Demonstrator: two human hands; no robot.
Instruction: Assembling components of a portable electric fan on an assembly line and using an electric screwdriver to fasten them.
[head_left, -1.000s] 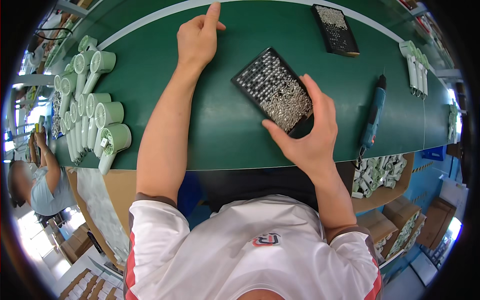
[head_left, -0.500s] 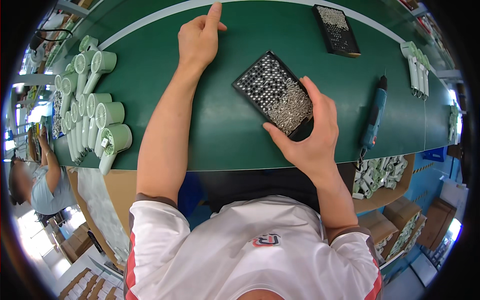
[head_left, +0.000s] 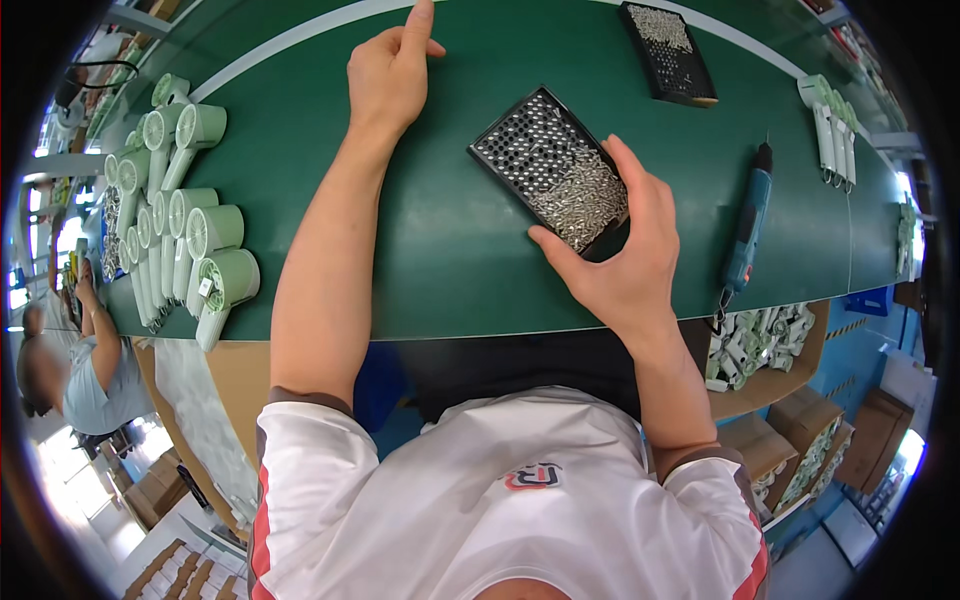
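Note:
My right hand (head_left: 630,245) grips a black perforated screw tray (head_left: 490,150) by its near right corner, thumb on one side and fingers on the other. Small silver screws (head_left: 585,198) lie heaped in the half by that hand, while many holes in the far left half have screws in them. To the tray's left, my left hand (head_left: 388,82) is held over the green table with its fingers curled and its thumb stretched away from me. No object shows in it, though its palm is hidden. A teal electric screwdriver (head_left: 750,220) lies right of my right hand.
Pale green handheld fans (head_left: 215,230) stand grouped on the table's left, with more fans (head_left: 828,125) at the far right. Another black screw tray (head_left: 675,65) lies at the back. Below the right edge, a cardboard box (head_left: 765,350) holds green and white parts. A person (head_left: 85,370) sits far left.
The screw tray and my right hand have shifted slightly away from me. The loose screws have settled a little differently. My left hand keeps its curled shape.

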